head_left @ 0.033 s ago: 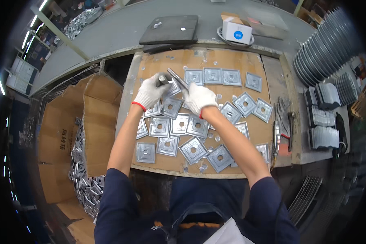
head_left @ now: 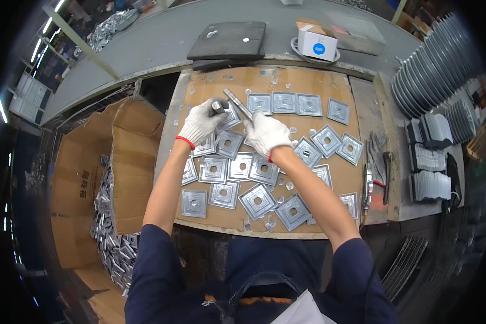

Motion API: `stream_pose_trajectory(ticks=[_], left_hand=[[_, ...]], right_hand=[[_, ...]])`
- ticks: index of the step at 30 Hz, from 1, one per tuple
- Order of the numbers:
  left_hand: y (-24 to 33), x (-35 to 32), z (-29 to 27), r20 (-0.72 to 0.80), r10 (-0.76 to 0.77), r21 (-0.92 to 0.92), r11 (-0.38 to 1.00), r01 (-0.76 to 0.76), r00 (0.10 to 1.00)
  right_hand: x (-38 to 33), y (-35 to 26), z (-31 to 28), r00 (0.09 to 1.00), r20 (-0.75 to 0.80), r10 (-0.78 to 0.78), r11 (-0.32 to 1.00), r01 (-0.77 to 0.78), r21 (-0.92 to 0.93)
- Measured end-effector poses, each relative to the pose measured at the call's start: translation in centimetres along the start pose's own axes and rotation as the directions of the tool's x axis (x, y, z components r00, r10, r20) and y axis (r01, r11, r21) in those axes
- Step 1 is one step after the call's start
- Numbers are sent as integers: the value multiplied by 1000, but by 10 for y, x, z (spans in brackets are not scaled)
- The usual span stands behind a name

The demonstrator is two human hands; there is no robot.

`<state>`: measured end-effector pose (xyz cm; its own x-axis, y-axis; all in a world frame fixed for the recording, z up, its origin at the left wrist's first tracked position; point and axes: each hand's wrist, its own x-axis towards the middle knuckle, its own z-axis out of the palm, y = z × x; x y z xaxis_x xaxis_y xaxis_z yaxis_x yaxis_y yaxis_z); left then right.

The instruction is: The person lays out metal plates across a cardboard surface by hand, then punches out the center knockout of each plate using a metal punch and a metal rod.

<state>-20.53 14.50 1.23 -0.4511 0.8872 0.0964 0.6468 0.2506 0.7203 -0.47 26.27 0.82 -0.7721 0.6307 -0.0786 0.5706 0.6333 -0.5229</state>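
Observation:
My left hand point(head_left: 196, 125), in a white knitted glove with a red cuff, is closed around a short, dark metal cylinder point(head_left: 217, 106) with a bright end. Beneath it lies a square grey metal plate point(head_left: 230, 119), partly covered by the hand. My right hand point(head_left: 268, 135), gloved the same way, grips a slim metal rod point(head_left: 237, 102) that slants up and to the left, its tip near the cylinder. Around both hands lie several more square plates point(head_left: 214, 169) with stepped edges; many have a round hole in the middle, while plates in the back row point(head_left: 284, 102) have their centres filled.
Cardboard point(head_left: 210, 81) covers the bench, dotted with small loose discs point(head_left: 281, 200). At left stands a large carton point(head_left: 137, 167) of metal pieces. Stacked round plates point(head_left: 434, 65) and packs of plates point(head_left: 431, 186) stand at right, near pliers-like tools point(head_left: 386, 173). Behind are dark pads point(head_left: 229, 40) and a white box point(head_left: 317, 43).
The view has shifted slightly, and the rod's tip stands a touch higher. Both hands keep their grips in nearly the same place.

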Motion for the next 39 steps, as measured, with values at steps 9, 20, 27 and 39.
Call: stream_pose_trajectory(ticks=[9,20,27,39], left_hand=[[15,3,2,-5,-67,-29,997,67,998],[22,9,8,-87,-158,-17,987,157,984],[26,6,-6,-44,-67,-9,998,67,997],[9,0,-11,103,-64,21,998,63,993]], right_hand=[[-62,17,9,991,30,134,987,-136,89],[-81,4,-2,995,34,98,991,-101,88],[-9,-3,4,998,45,46,996,-50,73],[-23,-5,4,999,-15,31,993,-29,114]])
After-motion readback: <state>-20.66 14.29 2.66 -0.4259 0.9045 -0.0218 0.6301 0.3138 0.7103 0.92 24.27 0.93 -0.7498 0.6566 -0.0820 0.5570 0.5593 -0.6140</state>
